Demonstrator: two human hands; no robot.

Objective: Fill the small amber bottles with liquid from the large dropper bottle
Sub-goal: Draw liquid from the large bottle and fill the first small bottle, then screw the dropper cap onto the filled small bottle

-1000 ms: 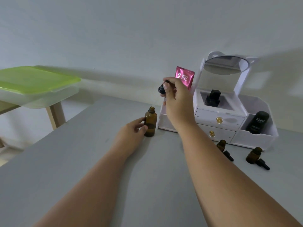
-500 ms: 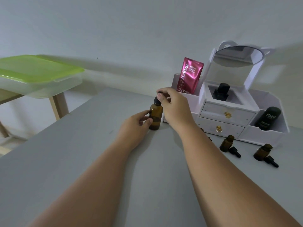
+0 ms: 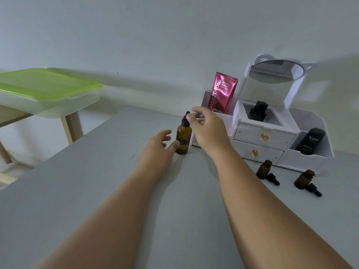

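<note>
Grey table (image 3: pixel 93 191), white organizer (image 3: pixel 272 141) at its far right. Both your forearms reach out towards the far edge.

Large dropper bottle (image 3: pixel 183 139): upright, long axis vertical, black dropper cap (image 3: pixel 185 121) on, standing between your two hands, just left of the organizer.

Left hand (image 3: pixel 159 145): fingers loose and spread, thumb tip at the bottle's lower wall, no wrap around it.

Right hand (image 3: pixel 206 129): fingers loosely curled, thumb and forefinger parted right beside the cap; no pinch visible.

Small amber bottles (image 3: pixel 263 169), two showing: upright, open-necked, in front of the organizer and to the right of your right forearm, well apart from the large bottle. Small dropper caps (image 3: pixel 273 179) lie flat beside them.

Judgement: your right hand is nearer them; the liquid has to travel rightward.
</note>
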